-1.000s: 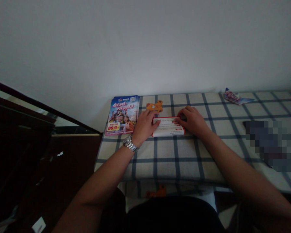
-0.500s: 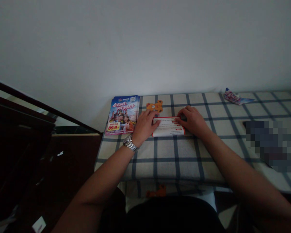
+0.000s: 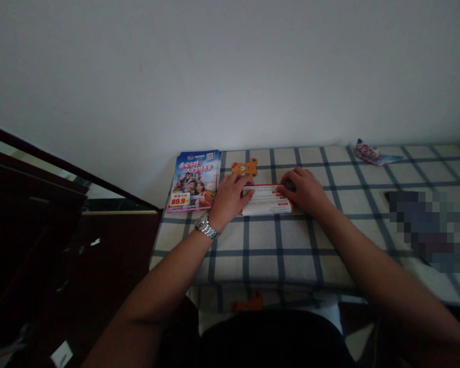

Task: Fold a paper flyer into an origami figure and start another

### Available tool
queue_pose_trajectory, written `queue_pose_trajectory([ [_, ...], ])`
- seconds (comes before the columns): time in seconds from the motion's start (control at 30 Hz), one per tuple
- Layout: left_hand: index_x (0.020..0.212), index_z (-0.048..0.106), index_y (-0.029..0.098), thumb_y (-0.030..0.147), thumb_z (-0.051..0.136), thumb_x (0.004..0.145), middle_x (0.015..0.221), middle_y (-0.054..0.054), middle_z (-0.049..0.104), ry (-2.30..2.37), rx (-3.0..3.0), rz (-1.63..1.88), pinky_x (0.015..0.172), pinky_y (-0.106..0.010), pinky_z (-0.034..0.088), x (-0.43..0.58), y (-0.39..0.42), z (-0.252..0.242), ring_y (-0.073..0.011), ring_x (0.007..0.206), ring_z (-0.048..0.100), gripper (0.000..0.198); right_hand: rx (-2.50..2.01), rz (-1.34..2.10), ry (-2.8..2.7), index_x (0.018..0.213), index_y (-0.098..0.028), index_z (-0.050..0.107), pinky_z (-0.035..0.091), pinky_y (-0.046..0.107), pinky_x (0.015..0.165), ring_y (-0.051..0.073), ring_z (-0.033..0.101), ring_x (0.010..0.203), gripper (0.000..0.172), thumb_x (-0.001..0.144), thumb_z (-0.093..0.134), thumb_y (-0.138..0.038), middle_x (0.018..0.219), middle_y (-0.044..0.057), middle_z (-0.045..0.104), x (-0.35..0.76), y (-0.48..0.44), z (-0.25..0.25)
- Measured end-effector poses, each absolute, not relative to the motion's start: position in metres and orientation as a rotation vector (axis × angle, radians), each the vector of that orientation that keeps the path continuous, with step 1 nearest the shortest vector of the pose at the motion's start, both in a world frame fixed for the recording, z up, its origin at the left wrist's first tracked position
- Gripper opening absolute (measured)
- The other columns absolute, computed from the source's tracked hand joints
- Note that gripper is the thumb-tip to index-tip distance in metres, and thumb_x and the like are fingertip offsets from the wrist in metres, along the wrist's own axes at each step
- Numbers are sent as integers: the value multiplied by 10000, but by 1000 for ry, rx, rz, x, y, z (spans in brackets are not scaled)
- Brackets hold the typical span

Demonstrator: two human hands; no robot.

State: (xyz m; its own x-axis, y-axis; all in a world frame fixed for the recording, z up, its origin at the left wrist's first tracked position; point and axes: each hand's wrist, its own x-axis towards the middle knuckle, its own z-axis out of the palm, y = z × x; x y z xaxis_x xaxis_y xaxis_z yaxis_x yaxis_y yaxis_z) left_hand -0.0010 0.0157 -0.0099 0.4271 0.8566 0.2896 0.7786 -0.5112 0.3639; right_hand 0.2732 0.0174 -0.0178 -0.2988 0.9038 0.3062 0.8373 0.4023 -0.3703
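A folded flyer, white with red edges and printed text, lies on the checked tablecloth in front of me. My left hand, with a metal watch on its wrist, grips its left end, thumb on top and fingers along the far edge. At the far right corner my right hand pinches the paper, its fingers curled and partly hidden. A stack of similar-sized flyers with a colourful printed front lies just left of my left hand.
A folded paper shape sits near the wall at the back right. A dark, pixelated object lies on the right of the tablecloth. Left of the table is a dark floor with a white scrap and dark furniture.
Hardly anything differs. Both hands keep their places on the flyer, whose right end sits very slightly further right.
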Motion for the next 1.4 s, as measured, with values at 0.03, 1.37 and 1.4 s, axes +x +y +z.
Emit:
queue_pose_trajectory([
  [0.03, 1204, 680, 256, 302, 656, 1020, 1185, -77, 625, 1449, 2507, 658, 1000, -475, 514, -1, 16, -10, -292, 1100, 590, 192, -1484, 195, -2197, 981, -229, 690, 497, 448, 846, 306, 616, 948, 136, 944, 724, -355, 1005, 100, 667, 273, 17, -18],
  [1.37, 1031, 812, 258, 458, 477, 1108, 1221, -61, 663, 1186, 2568, 586, 1039, -466, 494, -11, 24, 0, -262, 1135, 623, 398, -1273, 459, -2214, 904, -218, 740, 540, 377, 794, 236, 675, 867, 113, 955, 640, -232, 1007, 86, 694, 266, 17, -9],
  [1.4, 1029, 809, 248, 452, 430, 1122, 1247, -65, 659, 1172, 2566, 561, 1043, -462, 493, -12, 24, 3, -261, 1144, 621, 440, -1277, 466, -2216, 903, -221, 738, 539, 377, 794, 236, 676, 868, 111, 953, 640, -232, 1008, 84, 695, 266, 17, -8],
])
